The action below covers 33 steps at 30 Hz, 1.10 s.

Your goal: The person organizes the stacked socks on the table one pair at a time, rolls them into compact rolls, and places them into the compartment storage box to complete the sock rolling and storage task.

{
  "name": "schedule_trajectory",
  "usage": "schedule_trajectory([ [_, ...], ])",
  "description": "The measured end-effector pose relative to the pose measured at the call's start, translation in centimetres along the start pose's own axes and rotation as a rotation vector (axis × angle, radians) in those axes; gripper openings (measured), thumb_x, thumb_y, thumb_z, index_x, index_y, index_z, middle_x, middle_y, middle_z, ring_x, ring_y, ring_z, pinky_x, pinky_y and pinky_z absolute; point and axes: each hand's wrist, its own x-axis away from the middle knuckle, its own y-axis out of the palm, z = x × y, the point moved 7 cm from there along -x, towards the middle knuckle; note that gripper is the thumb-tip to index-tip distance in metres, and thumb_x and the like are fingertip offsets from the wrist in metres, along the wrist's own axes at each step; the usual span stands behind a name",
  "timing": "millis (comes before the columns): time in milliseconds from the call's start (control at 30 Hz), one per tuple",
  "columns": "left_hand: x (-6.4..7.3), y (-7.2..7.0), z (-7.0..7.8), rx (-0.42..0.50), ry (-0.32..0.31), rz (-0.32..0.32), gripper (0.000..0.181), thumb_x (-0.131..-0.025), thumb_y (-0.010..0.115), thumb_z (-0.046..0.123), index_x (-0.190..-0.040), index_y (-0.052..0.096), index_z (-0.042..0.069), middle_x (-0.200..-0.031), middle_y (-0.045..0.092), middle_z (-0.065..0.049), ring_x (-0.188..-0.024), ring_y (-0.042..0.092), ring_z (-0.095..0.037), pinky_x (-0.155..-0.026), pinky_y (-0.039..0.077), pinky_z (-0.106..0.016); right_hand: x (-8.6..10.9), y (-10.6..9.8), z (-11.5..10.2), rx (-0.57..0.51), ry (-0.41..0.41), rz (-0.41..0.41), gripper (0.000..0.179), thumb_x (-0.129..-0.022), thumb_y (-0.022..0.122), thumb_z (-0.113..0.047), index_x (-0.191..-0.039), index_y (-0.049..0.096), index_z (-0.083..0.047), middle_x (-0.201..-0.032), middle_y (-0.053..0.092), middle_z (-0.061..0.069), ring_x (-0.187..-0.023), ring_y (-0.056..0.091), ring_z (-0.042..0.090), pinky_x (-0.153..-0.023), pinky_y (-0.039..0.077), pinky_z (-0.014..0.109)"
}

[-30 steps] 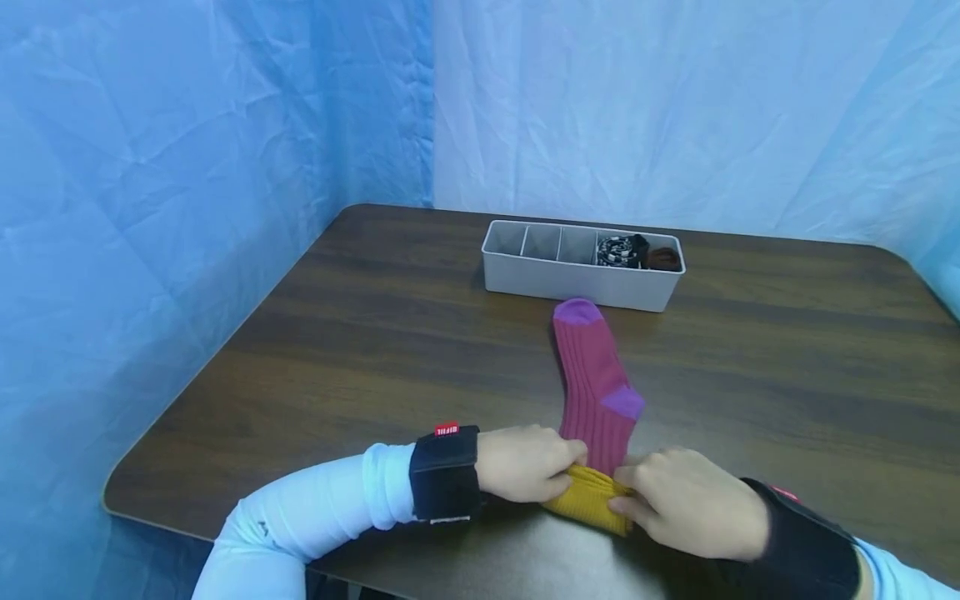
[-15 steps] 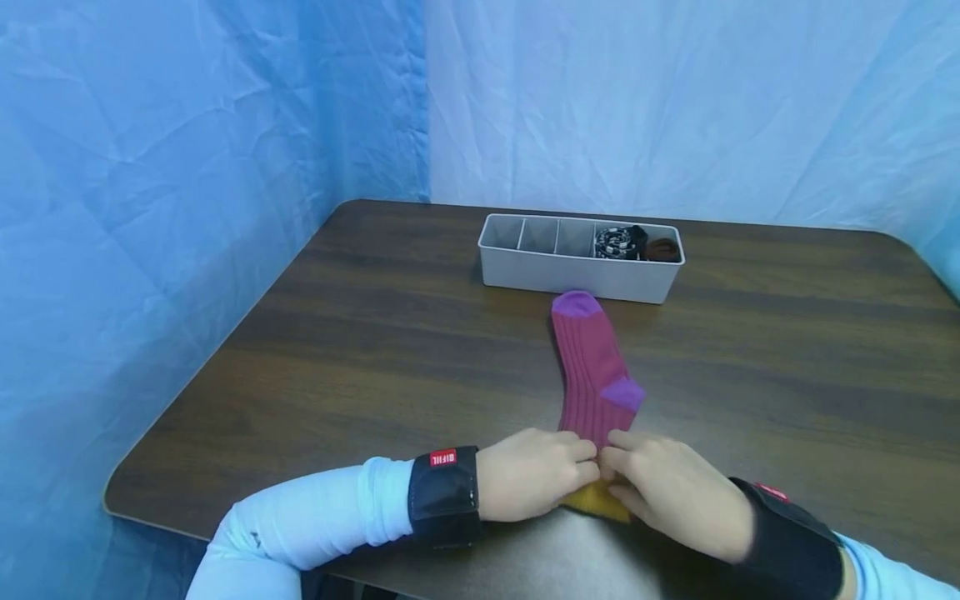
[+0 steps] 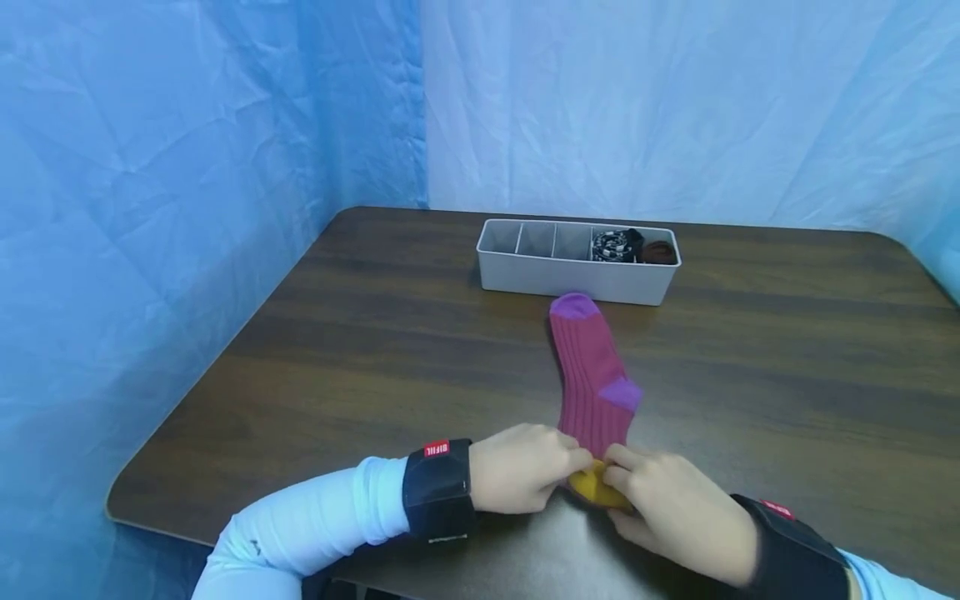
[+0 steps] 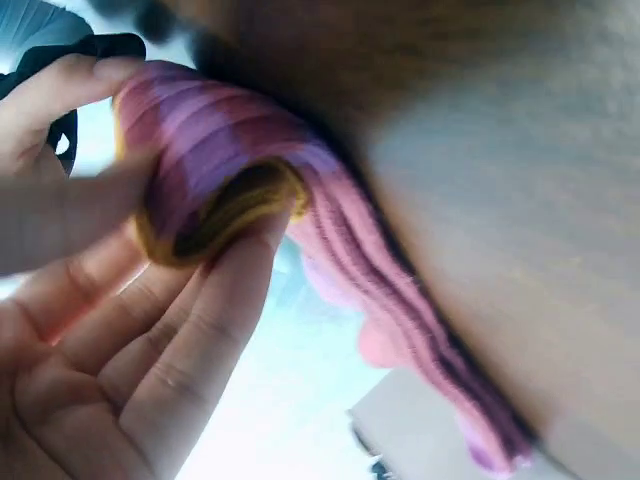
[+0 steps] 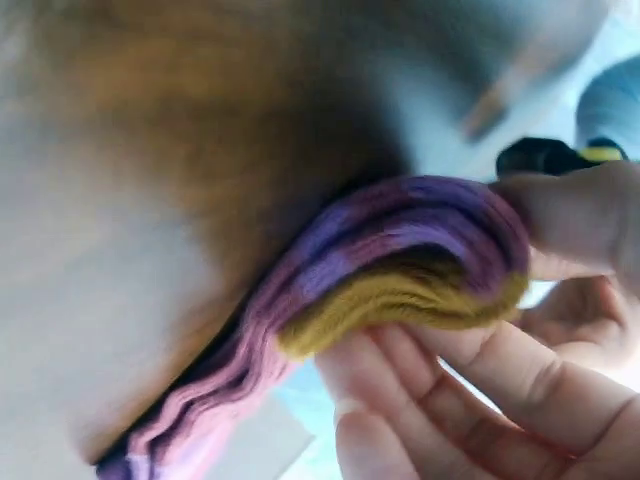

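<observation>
Lying lengthwise on the table is a maroon ribbed sock (image 3: 588,375) with a purple toe and heel; its toe points toward the grey box. At the near end, its yellow part (image 3: 600,487) curls up between both hands. My left hand (image 3: 521,467) pinches the curled end from the left, and my right hand (image 3: 675,508) pinches it from the right. Both wrist views show stacked layers bent into a curl, with maroon and purple fabric (image 5: 440,215) outside and a yellow lining (image 5: 390,300) inside. Fingertips touch the yellow edge.
A grey divided box (image 3: 570,275) stands toward the back of the brown table (image 3: 337,358). A black-and-white patterned roll (image 3: 617,246) and a brown roll (image 3: 658,252) sit in its right compartments. Blue sheeting (image 3: 187,167) hangs behind and to the left.
The wide yellow flap at the sock's near end is now smaller and curled. My hands came closer together around it, then drew slightly apart.
</observation>
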Motion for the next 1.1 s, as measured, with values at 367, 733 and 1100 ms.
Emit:
schedule_trajectory([
  [367,-1.8,0.6,-4.4,0.47,-0.318,-0.109,0.009,-0.082,0.051,0.003,-0.087,0.048,0.01,-0.068,0.046,0.003,-0.054,0.042,-0.005,-0.047,0.036,-0.014,-1.4,0.5,3.7,-0.365,0.135,-0.209,0.016,-0.073,0.056,-0.005,-0.079,0.05,-0.017,-0.057,0.04,-0.013,-0.045,0.032,-0.005,-0.04,0.031,0.015],
  [733,-2.9,-0.7,-4.5,-0.022,-0.297,0.097,0.019,-0.077,0.06,0.014,-0.094,0.051,0.016,-0.085,0.049,0.004,-0.075,0.05,-0.007,-0.056,0.042,-0.015,-2.1,-0.4,4.7,-0.024,0.108,0.069,0.025,-0.065,0.069,-0.001,-0.074,0.05,-0.013,-0.07,0.044,-0.007,-0.061,0.04,0.003,-0.054,0.038,0.017],
  [1100,-1.5,-0.4,-2.2,-0.232,-0.149,0.059,0.026,-0.076,0.063,0.027,-0.096,0.058,0.012,-0.089,0.056,0.003,-0.08,0.052,-0.006,-0.07,0.045,-0.018,-1.3,-0.7,2.7,0.118,0.034,-0.017,0.028,-0.06,0.073,-0.025,-0.078,0.058,-0.01,-0.07,0.052,-0.005,-0.058,0.047,0.004,-0.052,0.043,0.023],
])
